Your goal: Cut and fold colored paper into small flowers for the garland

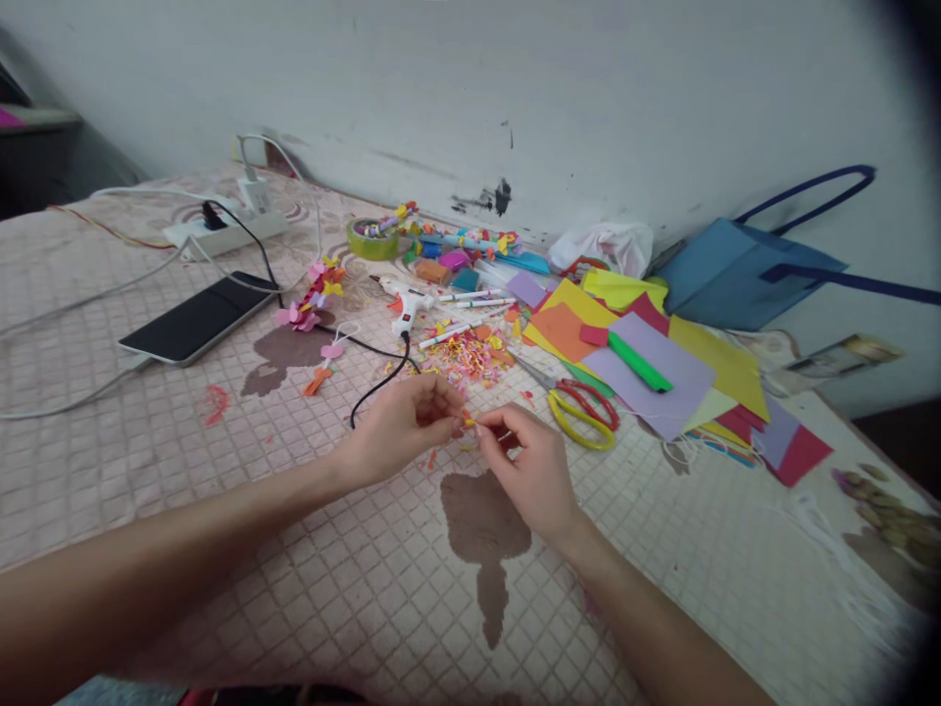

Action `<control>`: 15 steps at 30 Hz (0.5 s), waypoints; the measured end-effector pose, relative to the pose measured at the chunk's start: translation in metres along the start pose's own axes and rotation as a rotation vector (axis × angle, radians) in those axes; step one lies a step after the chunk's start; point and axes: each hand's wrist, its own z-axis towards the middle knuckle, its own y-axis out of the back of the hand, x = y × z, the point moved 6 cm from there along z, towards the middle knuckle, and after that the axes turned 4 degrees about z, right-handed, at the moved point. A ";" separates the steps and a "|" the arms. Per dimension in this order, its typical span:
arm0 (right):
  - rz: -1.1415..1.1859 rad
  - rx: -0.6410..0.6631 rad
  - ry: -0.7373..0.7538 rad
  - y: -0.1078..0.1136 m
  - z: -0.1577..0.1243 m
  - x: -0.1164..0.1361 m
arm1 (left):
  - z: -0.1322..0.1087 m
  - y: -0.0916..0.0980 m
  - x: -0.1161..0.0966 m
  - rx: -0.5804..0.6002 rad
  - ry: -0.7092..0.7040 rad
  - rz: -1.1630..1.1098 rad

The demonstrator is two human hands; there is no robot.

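Note:
My left hand (pixel 401 431) and my right hand (pixel 533 476) meet above the middle of the table, fingertips pinched together. Between them is a small yellow-orange paper piece (pixel 469 422), partly covered by the fingers, so its exact shape is hidden. Just beyond lies a heap of tiny coloured paper scraps (pixel 474 358). A white glue gun (pixel 407 306) rests behind my left hand, its black cord curling toward that wrist. Scissors with red and yellow handles (pixel 588 431) lie beyond my right hand. Pink and orange paper flowers (pixel 318 380) are to the left.
Coloured paper sheets (pixel 662 368) with a green marker-like stick (pixel 638 361) spread to the right, near a blue bag (pixel 742 275). A phone (pixel 198 319) and power strip (pixel 227 233) with cables sit left. Green tape (pixel 371 238) and decorated sticks (pixel 470 238) lie by the wall.

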 end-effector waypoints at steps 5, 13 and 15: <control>-0.079 -0.022 0.071 0.000 -0.002 0.004 | 0.000 -0.004 0.010 0.063 0.169 -0.138; -0.259 0.008 0.190 -0.004 -0.006 0.008 | 0.001 -0.004 0.016 0.028 0.255 -0.260; -0.293 0.010 0.214 -0.004 -0.007 0.009 | 0.001 -0.004 0.017 0.027 0.268 -0.273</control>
